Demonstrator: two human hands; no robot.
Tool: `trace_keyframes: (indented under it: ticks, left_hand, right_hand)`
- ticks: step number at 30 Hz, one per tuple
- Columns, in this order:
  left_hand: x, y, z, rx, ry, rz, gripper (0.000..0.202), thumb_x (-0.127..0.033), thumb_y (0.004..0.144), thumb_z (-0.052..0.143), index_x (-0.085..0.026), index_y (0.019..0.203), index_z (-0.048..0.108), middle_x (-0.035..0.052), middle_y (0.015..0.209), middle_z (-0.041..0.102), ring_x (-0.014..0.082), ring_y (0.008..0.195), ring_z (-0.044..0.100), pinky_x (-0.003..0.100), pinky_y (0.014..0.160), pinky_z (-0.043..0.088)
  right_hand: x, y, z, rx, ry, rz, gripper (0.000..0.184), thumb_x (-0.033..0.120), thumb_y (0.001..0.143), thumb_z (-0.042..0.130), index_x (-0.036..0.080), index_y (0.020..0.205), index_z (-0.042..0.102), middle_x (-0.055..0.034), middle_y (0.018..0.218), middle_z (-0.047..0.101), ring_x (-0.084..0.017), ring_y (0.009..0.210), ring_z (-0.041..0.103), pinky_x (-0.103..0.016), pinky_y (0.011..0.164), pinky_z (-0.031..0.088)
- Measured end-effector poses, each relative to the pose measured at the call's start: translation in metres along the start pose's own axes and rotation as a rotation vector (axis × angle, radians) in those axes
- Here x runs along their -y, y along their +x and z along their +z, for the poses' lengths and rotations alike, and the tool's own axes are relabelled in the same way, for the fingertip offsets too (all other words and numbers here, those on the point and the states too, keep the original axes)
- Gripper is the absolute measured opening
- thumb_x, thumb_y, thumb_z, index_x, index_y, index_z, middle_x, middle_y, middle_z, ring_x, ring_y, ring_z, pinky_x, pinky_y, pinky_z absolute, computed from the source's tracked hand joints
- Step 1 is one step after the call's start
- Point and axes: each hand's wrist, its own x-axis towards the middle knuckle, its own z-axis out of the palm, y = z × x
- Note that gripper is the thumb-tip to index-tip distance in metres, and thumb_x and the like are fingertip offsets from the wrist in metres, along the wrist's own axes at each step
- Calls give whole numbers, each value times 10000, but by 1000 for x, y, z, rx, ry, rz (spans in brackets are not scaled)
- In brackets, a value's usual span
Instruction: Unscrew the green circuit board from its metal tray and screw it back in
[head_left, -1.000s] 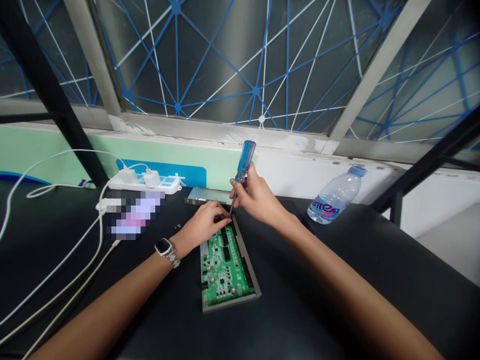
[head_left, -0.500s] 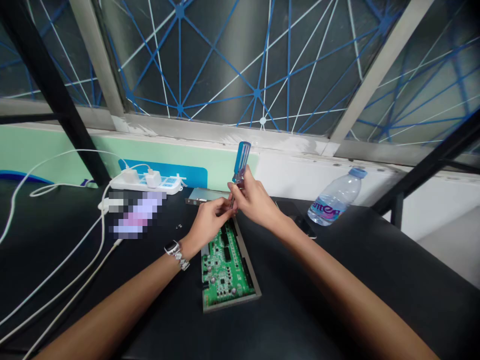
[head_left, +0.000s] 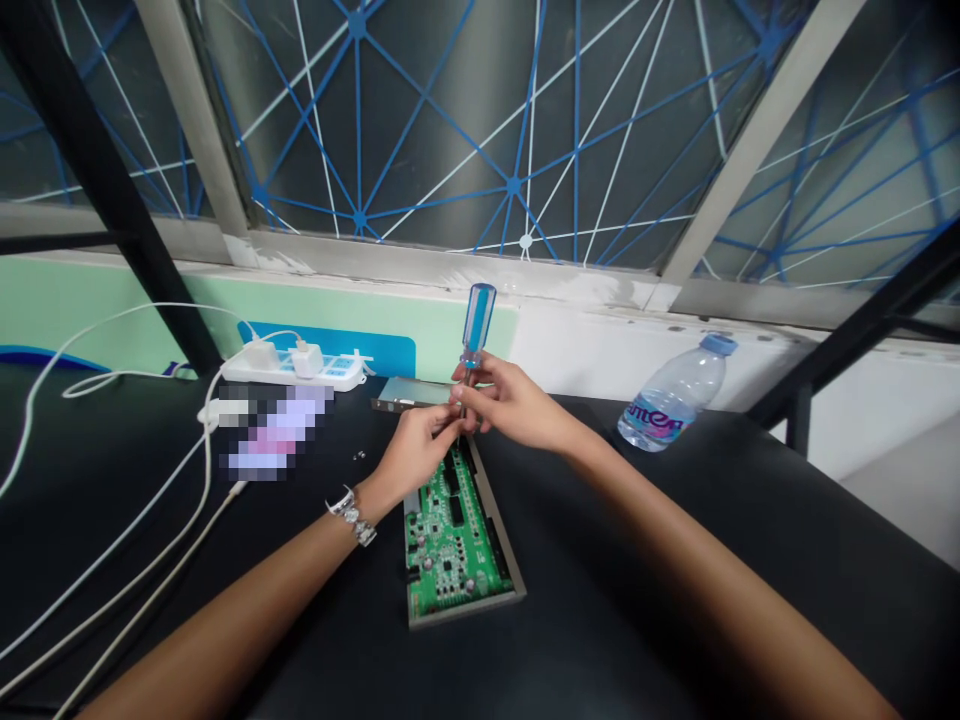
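One screwdriver [head_left: 477, 325], gripped by the right hand [head_left: 516, 403], stood at the far end of the circuit board [head_left: 450, 540] on the worktop [head_left: 600, 600] | left hand [head_left: 412, 448]: fingers bunched by the shaft, whether holding anything could not be told | tip hard to make out | handle [head_left: 479, 312] stood nearer upright than one second earlier

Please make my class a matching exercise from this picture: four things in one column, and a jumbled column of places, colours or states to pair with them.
Column one
1. screwdriver
2. circuit board
3. bottle
4. power strip

Column two
A. clear, with a blue cap
B. held in the right hand, handle upward
C. white, with plugs in it
D. green, inside a metal frame

Right pairs: 1-B, 2-D, 3-A, 4-C
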Motion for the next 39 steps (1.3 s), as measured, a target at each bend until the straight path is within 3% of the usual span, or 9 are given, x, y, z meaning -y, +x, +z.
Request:
trace_keyframes:
  ticks: [3, 7, 12, 17, 25, 30, 36, 39]
  left_hand:
    - [-3, 1, -2, 43, 16, 21, 196, -269, 941, 513, -138, 894, 650, 71, 914, 708, 201, 875, 666, 307, 849, 503]
    - [-9, 0, -3, 80, 94, 48, 220, -261, 964, 466, -145, 905, 643, 58, 906, 698, 199, 888, 650, 291, 823, 484]
    - [-9, 0, -1, 85, 133, 50, 233, -255, 979, 441, -154, 960, 650, 63, 956, 699, 207, 941, 655, 321, 872, 488]
    - [-9, 0, 1, 16, 53, 54, 237, -260, 929, 560, -168, 1142, 606, 88, 1087, 704, 213, 1014, 671, 355, 951, 493]
    - [-7, -2, 2, -114, 76, -1, 131, -266, 849, 676, -161, 918, 639, 57, 907, 723, 193, 847, 705, 313, 814, 550]
    - [-7, -2, 2, -82, 11, -29, 143, -280, 873, 640, -147, 914, 672, 76, 941, 740, 198, 865, 712, 315, 840, 552]
    - [-8, -3, 2, 9, -23, 3, 199, -273, 935, 546, -127, 986, 671, 107, 1014, 728, 216, 958, 691, 350, 908, 527]
    - [-7, -4, 2, 27, 16, 23, 205, -274, 950, 518, -135, 990, 663, 95, 1011, 719, 206, 952, 682, 337, 905, 518]
  right_hand:
    - [7, -1, -8, 86, 79, 19, 230, 276, 876, 595, 153, 1067, 561, -84, 1017, 659, -117, 628, 662, -240, 505, 521]
    - [12, -2, -11, 74, 102, 46, 214, 265, 878, 582, 129, 1041, 613, -105, 1052, 698, -107, 601, 667, -242, 509, 527]
    - [12, -3, -10, 15, 51, 64, 191, 279, 872, 594, 120, 961, 652, -92, 933, 727, -112, 560, 669, -244, 501, 511]
    - [4, -2, -13, -24, -9, -4, 163, 289, 851, 631, 133, 888, 655, -15, 671, 668, -136, 550, 672, -240, 514, 487]
    - [-5, 2, -10, -121, -17, -20, 260, 395, 778, 713, 157, 798, 608, -11, 734, 646, -127, 503, 639, -247, 483, 468]
    - [-6, 2, -7, -165, -9, -22, 276, 399, 772, 722, 161, 810, 586, -4, 729, 632, -132, 539, 648, -247, 504, 478]
    - [5, -3, -13, 21, 70, 65, 356, 355, 825, 680, 135, 1097, 617, -106, 1016, 698, -145, 664, 689, -244, 518, 507]
    - [9, -5, -15, 78, 109, 92, 313, 318, 849, 647, 125, 1095, 631, -115, 1027, 718, -147, 670, 695, -256, 540, 525]
